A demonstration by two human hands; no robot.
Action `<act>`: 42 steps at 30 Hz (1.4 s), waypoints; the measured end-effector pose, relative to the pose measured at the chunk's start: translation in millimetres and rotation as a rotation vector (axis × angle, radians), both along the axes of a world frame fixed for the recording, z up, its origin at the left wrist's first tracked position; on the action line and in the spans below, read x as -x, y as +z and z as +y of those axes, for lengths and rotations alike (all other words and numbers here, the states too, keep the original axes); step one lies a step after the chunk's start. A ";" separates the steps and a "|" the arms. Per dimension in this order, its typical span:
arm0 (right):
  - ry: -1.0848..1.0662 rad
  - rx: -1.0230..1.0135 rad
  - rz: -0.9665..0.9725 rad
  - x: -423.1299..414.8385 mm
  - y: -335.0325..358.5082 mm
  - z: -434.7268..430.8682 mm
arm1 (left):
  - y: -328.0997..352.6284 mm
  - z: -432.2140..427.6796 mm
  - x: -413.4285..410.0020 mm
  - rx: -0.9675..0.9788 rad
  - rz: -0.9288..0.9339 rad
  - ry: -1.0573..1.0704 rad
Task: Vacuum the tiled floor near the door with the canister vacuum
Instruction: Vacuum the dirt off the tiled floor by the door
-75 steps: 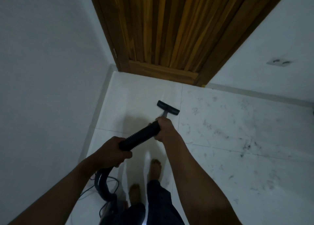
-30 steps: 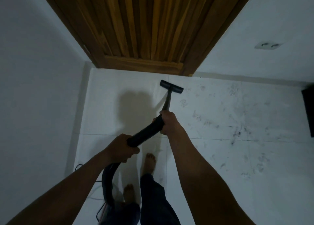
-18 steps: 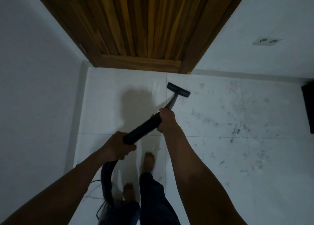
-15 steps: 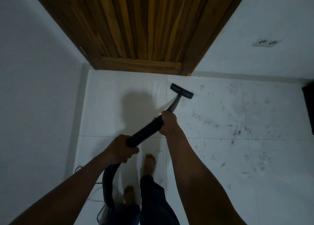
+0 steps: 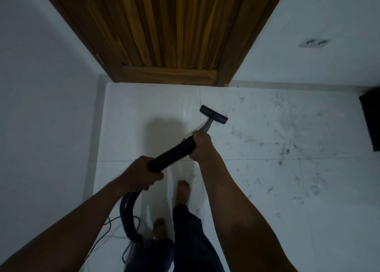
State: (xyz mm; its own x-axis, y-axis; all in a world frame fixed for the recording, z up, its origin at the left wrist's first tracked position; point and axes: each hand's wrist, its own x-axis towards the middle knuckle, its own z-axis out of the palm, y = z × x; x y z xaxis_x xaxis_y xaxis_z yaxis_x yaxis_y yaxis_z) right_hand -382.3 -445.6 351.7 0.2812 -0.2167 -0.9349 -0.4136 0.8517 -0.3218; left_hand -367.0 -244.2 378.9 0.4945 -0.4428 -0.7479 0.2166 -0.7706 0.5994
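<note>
Clamped in full fists around the ribbed black wand (image 5: 171, 153): right hand (image 5: 202, 146) at the front end, centre frame; left hand (image 5: 139, 175) at the rear, lower left. Higher up, flat on the tiled floor (image 5: 144, 107) below the wooden door (image 5: 164, 35), the nozzle head (image 5: 213, 114). Right of it, scattered dark debris (image 5: 284, 151). Bottom centre, curving hose (image 5: 127, 216) beside bare feet (image 5: 183, 191).

Floor nozzle (image 5: 213, 117) on tiled floor (image 5: 267, 189) before door (image 5: 164, 35), hose (image 5: 128, 216) behind left, cord (image 5: 107, 226) beside it.
</note>
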 end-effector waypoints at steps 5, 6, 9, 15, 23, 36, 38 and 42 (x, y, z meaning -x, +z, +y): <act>0.037 -0.017 0.010 30.6 13.4 28.8 | 15.1 26.8 23.2 0.029 -0.034 -0.033; 0.058 -0.022 0.023 37.2 15.2 34.0 | 16.7 31.9 28.6 0.027 -0.033 -0.040; 0.096 -0.054 0.078 64.0 21.5 57.6 | 23.7 57.8 52.9 0.021 -0.013 -0.053; 0.128 -0.088 0.050 118.1 31.5 112.8 | 38.3 110.8 100.8 0.009 0.036 -0.077; 0.142 -0.087 0.038 176.5 33.9 157.3 | 42.5 161.0 149.1 0.005 0.041 -0.118; 0.245 -0.011 0.029 204.4 32.4 164.1 | 44.8 168.9 205.0 0.033 0.018 -0.030; 0.223 -0.021 0.019 224.2 41.9 169.3 | 50.6 175.7 216.0 0.055 0.015 -0.053; 0.199 -0.054 0.007 265.4 53.5 171.9 | 60.1 180.0 247.1 0.075 -0.004 -0.090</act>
